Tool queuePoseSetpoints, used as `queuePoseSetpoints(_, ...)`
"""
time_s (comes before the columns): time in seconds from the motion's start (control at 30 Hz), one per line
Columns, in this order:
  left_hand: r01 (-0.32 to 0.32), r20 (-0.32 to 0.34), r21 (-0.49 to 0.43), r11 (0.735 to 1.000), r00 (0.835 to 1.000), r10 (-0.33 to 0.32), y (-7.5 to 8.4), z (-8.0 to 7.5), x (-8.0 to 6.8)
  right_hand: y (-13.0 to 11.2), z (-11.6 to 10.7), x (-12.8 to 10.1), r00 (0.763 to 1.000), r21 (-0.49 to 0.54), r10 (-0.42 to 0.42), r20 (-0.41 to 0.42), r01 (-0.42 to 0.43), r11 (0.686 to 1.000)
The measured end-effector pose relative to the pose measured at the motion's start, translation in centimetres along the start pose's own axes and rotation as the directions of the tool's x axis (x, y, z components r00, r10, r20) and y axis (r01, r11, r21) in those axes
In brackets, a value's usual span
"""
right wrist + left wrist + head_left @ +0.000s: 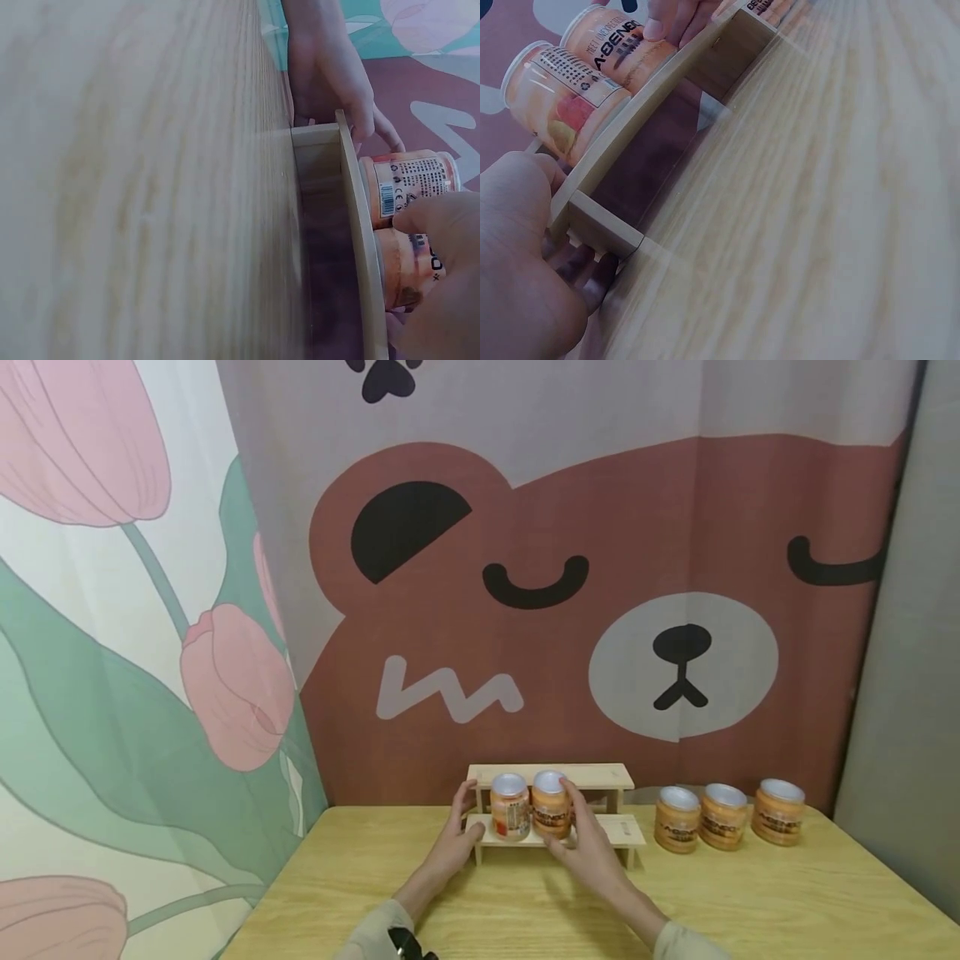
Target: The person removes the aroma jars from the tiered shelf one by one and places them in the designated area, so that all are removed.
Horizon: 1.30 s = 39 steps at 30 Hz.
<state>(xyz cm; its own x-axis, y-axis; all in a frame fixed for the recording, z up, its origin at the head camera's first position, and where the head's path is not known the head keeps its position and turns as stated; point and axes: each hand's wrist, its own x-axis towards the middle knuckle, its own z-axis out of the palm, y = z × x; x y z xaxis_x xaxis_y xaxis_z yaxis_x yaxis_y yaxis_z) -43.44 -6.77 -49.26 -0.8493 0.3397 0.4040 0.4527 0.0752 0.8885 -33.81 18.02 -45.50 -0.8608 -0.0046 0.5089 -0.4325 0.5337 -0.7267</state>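
1. The right grip (588, 852) is closed around the right can (551, 810): the index finger lies along its right side and the thumb is at its lower front, so the can sits between them.
2. That can stands upright, silver top up, on the lower tier (624, 832) of a small two-step wooden rack (592, 776); its dark brand lettering faces outward.
3. The left can (510, 810) also stands upright on the lower tier, just beside the right can and outside both grips. Its printed text panel faces the front, and the barcode shows in the right wrist view.
4. The left grip (450, 845) holds the left end of the rack, with some fingers curled under the board beside the end support. It is just beside the left can; whether it touches that can, I cannot tell.
5. Three more orange cans stand upright on the counter (495, 910), to the right of the rack and well apart from both grips: a near one (677, 823), a middle one (723, 819) just beside it, and a far-right one (778, 815) slightly apart.
6. A bear-print curtain (450, 627) hangs behind the counter.
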Motion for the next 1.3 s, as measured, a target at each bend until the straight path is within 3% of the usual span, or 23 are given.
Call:
queuePoseSetpoints(0.17,-0.021,-0.003,0.005,1.0,1.0,0.021,0.0,0.1,0.07,0.16,-0.01,-0.12,1.0,0.011,-0.024,0.007,0.024,1.0)
queuePoseSetpoints(0.5,-0.012,0.007,-0.004,1.0,1.0,0.012,-0.09,0.05,0.17,0.21,-0.3,0.13,0.998,0.046,-0.015,-0.066,0.018,0.999)
queuePoseSetpoints(0.77,-0.02,0.0,-0.005,1.0,1.0,0.02,0.1,0.08,-0.01,0.07,-0.53,0.11,0.988,-0.163,-0.065,-0.138,0.042,0.986)
queuePoseSetpoints(0.97,-0.018,0.001,-0.012,1.0,1.0,0.018,0.24,-0.09,-0.14,-0.02,-0.37,0.22,0.971,-0.225,-0.129,-0.202,0.082,0.971)
queuePoseSetpoints(1.3,0.02,0.007,0.001,1.0,1.0,-0.02,0.17,0.05,-0.15,0.54,-0.42,-0.23,0.958,-0.245,-0.196,-0.211,0.143,0.959)
